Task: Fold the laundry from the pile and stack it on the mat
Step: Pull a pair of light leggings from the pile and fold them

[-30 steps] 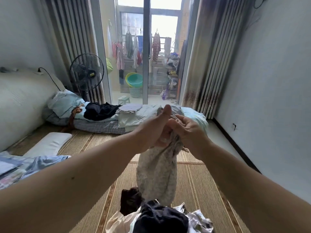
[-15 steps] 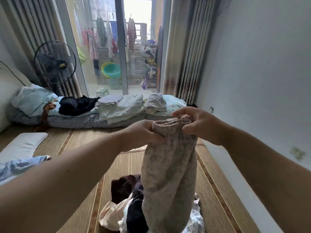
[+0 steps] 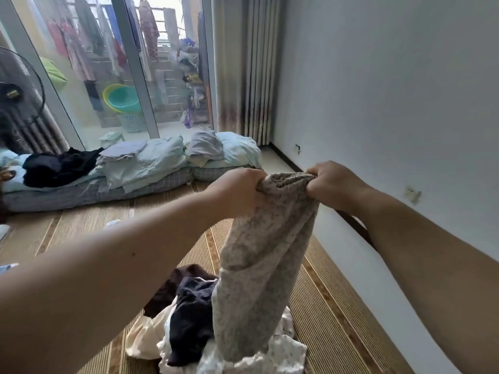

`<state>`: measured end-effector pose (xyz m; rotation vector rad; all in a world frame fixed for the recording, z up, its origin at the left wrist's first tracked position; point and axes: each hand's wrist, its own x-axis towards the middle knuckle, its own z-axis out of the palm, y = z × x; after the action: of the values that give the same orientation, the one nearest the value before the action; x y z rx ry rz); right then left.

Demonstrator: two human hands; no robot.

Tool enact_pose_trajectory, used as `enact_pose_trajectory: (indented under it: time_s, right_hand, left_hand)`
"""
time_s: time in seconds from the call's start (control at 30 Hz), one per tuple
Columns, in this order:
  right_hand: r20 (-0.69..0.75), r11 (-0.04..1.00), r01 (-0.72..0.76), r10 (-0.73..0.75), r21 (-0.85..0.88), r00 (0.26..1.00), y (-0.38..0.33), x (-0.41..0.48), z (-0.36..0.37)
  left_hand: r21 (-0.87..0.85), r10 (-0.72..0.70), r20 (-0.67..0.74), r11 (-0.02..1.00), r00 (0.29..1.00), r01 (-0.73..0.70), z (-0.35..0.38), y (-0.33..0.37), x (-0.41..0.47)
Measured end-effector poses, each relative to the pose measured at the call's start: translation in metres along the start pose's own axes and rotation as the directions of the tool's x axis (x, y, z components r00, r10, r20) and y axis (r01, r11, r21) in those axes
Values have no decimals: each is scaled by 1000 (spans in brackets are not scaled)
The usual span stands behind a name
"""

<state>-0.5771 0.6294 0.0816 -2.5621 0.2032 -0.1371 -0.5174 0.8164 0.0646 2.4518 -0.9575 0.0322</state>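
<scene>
A beige speckled garment (image 3: 259, 268) hangs at arm's length over the laundry pile (image 3: 205, 327), its lower end still reaching into the pile. My left hand (image 3: 237, 188) grips one side of its gathered top edge. My right hand (image 3: 332, 184) grips the other side, and the edge is stretched between them. The pile holds dark navy, brown, cream and white patterned clothes. It lies on the woven straw mat (image 3: 332, 314) that covers the floor.
A thin mattress (image 3: 89, 190) with folded pale bedding and a black garment (image 3: 59, 166) lies across the far end of the mat. A fan (image 3: 16, 95) stands at the left. The white wall (image 3: 391, 109) runs close along the right, glass doors behind.
My hands have moved apart and spread the garment's top edge. My view has swung to the right, toward the wall.
</scene>
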Motion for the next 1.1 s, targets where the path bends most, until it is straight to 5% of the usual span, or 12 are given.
enact_pose_trajectory:
  time_s: [0.33,0.63,0.9,1.1]
  right_hand:
    - [54,955,-68,54,289,997,167,78,-16]
    - [21,900,28,-42,434,999,267,129,-20]
    - [312,919,-78,-51,388,949,338,77,45]
    - [593,956,-261,134,133,794,417,1,143]
  left_hand:
    - [229,-202,83,957,976,179,115,53,139]
    - [103,-259,-216,953,941,286,197,70,209]
    - [36,-269,101,963,958,267,307,40,143]
    - [-21,-356,325,923,876,384,425,32,60]
